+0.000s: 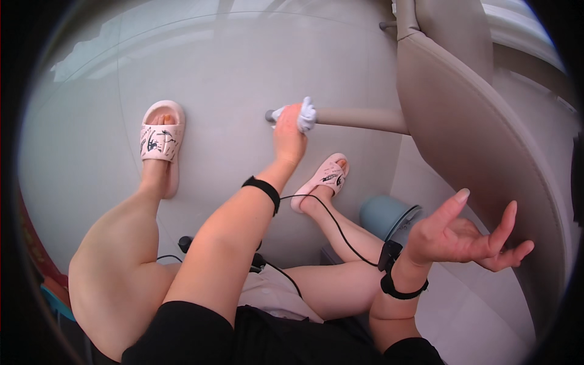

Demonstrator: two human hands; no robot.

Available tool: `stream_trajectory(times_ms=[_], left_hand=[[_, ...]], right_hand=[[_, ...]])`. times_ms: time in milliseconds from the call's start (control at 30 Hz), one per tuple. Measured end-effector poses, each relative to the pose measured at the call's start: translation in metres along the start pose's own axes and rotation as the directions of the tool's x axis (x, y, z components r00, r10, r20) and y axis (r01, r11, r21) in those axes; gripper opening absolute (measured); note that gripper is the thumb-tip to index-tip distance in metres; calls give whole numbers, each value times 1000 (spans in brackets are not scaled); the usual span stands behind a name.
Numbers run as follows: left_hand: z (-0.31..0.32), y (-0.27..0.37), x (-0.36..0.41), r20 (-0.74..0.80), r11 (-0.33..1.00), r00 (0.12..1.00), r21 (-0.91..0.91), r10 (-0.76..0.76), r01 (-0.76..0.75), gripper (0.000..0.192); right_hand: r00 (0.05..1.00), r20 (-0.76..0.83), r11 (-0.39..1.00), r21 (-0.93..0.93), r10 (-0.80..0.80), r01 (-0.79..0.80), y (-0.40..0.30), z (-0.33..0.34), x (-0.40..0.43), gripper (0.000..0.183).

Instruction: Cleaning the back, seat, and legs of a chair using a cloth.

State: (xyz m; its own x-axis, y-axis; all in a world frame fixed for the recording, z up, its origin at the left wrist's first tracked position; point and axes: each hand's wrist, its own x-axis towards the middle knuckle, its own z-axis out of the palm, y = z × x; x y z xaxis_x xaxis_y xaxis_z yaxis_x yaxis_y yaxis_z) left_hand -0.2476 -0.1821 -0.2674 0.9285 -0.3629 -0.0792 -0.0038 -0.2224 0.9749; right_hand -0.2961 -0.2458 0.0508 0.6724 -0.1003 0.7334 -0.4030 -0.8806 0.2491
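Note:
My left hand (290,134) grips a bunched white cloth (307,115) wrapped around a leg (360,119) of a taupe upholstered chair, close to the grey foot cap (269,116) at the leg's end. Large smooth panels of the chair (474,109) fill the right side. The leg points sideways across the picture, out from the panel's edge. My right hand (465,237) is in front of the lower panel, palm turned up and fingers spread, holding nothing. Whether its fingertips touch the upholstery cannot be told.
A blue-grey bin (385,214) stands beside my lower leg, partly hidden by my right wrist. A black cable (335,219) runs between the straps on my wrists. My feet in pink slides (162,141) rest on glossy grey floor tiles (219,82). Another chair leg (388,25) shows at the top.

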Motion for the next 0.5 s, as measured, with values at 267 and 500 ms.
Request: stream_trajectory(times_ms=[267,500], left_hand=[[9,0,13,-11,838,841,75,-541,541,34],[15,99,9,-87,909,913,-170,-398,380,34]], right_hand=[[997,66,984,-170,-44,55,6,-5,1,57],[995,87,984,-171,-41,56,9,-9,5,56]])
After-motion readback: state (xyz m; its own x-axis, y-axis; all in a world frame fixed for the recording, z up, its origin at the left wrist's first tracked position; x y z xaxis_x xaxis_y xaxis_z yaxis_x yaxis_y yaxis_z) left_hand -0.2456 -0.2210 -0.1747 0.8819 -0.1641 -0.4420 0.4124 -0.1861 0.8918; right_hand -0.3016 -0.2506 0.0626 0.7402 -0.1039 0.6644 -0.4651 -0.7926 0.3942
